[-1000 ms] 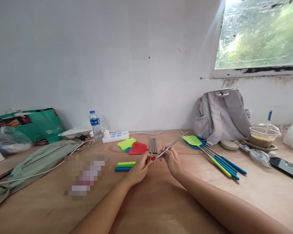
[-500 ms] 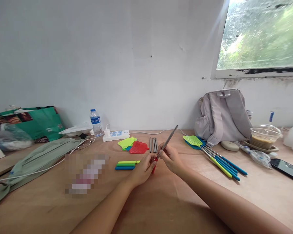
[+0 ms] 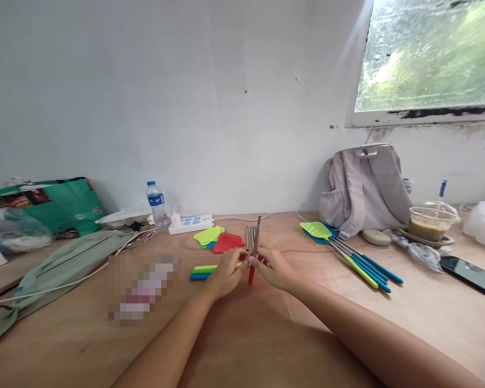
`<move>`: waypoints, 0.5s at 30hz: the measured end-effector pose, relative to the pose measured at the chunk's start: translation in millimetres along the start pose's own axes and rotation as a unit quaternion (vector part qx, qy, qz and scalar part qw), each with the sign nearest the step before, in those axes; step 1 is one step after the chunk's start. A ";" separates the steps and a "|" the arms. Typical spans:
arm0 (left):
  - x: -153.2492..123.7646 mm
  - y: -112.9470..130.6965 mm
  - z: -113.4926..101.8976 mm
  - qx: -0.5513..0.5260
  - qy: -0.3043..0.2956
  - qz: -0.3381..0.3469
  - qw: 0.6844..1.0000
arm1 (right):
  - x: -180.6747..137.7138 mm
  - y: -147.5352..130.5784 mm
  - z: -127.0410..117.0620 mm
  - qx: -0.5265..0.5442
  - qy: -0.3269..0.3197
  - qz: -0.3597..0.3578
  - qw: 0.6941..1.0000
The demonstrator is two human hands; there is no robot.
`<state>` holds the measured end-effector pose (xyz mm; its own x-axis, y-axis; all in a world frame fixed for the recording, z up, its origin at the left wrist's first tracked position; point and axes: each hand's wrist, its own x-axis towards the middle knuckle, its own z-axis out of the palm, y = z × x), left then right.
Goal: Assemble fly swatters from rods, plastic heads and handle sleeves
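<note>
Upright between both hands stands a red handle with a metal rod rising from its top. My left hand closes its fingers on the handle's upper end from the left. My right hand pinches the rod low down, where it meets the handle. Fingertips partly hide that joint. Behind them lie several loose metal rods. A red fly swatter head and a yellow-green swatter head overlap on the table. Left of my left hand are a yellow-green handle, a green one and a blue handle.
Several whole fly swatters lie to the right, before a grey backpack. Farther right are a drink cup and a phone. A power strip, a water bottle and a green bag stand along the back left.
The rod has swung from leaning right to nearly upright, with the red handle now upright below it. My right hand has slid lower, toward the joint, and closer to my left.
</note>
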<state>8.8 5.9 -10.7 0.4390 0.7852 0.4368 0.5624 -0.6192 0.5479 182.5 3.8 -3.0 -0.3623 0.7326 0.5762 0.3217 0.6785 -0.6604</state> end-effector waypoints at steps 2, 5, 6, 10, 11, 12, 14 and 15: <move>3.0 -17.0 -12.6 0.071 0.066 -0.024 0.995 | -3.3 3.6 5.0 0.024 -0.001 0.025 0.999; 5.2 -45.7 -32.8 0.120 0.112 -0.151 0.975 | -7.6 10.8 13.9 0.111 -0.009 0.103 0.988; 5.0 -54.3 -37.9 0.118 0.111 -0.210 0.964 | -8.8 13.5 17.1 0.145 -0.002 0.124 0.982; 2.6 -76.4 -45.2 0.083 0.098 -0.280 0.951 | -12.4 23.6 26.1 0.210 0.072 0.124 0.967; 2.6 -79.3 -44.6 0.063 0.095 -0.284 0.952 | -12.8 25.3 26.6 0.210 0.082 0.115 0.967; 3.2 -81.6 -43.7 0.040 0.092 -0.289 0.952 | -13.0 26.7 26.4 0.208 0.086 0.110 0.968; 5.8 -85.7 -42.0 -0.001 0.089 -0.305 0.948 | -13.0 28.6 24.6 0.199 0.088 0.101 0.971; 7.4 -87.8 -41.5 -0.019 0.092 -0.313 0.945 | -13.0 29.2 23.6 0.196 0.090 0.097 0.972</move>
<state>-66.4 65.9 -26.0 -0.1029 0.9858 0.1324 0.6440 -0.0354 0.7642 175.9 12.8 -41.1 -0.1584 0.8664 0.4735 -0.0009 0.4794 -0.8776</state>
